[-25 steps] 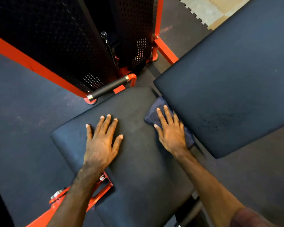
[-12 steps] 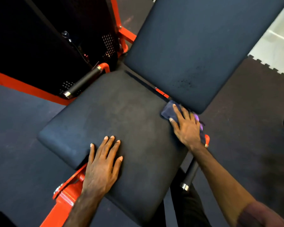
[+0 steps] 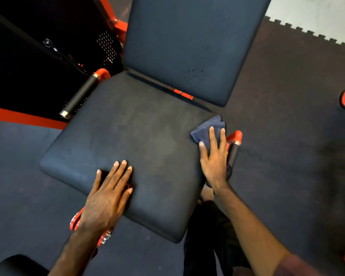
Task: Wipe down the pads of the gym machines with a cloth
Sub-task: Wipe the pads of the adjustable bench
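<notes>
Cloth (image 3: pixel 206 128), dark blue and bunched, sits at the seat pad's (image 3: pixel 131 140) right edge near its back corner, partly hanging over the side by the red-capped handle (image 3: pixel 233 145). Right hand (image 3: pixel 214 160) lies flat on it, fingers straight, pressing rather than gripping. Left hand (image 3: pixel 108 194) is spread open on the front-left of the seat, bracing, holding nothing. Back pad (image 3: pixel 187 40) stands tilted up behind the seat, with dark specks low on its face.

Judgement: the step is wiping the seat. To do it well: keep the palm flat, make overlapping passes from the right edge across to the left, lift the bracing hand to cover that patch, run the rim, then work the speckled zone on the back pad.
</notes>
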